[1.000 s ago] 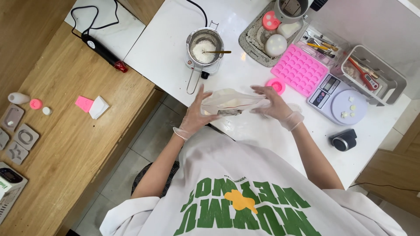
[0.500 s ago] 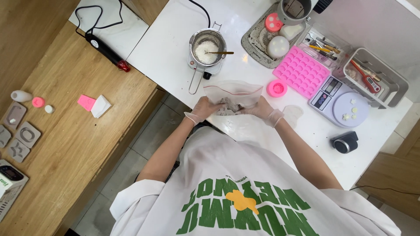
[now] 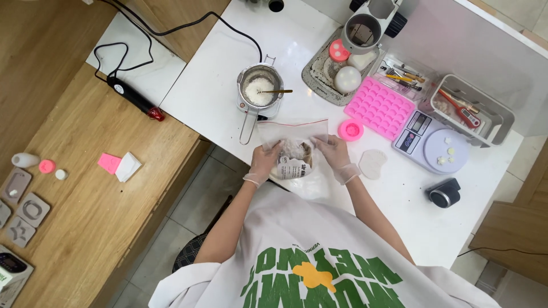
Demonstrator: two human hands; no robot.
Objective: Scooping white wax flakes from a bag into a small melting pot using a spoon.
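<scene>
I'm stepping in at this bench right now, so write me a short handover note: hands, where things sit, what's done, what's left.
Left hand and right hand, both gloved, grip the two sides of a clear zip bag of pale flakes, lying on the white table.
The metal pot just beyond the bag holds white material with a spoon in it.
The pink mould tray, small pink mould and scale lie to the right.
Done: pot partly filled.
Left: the tray's cavities look empty.
</scene>
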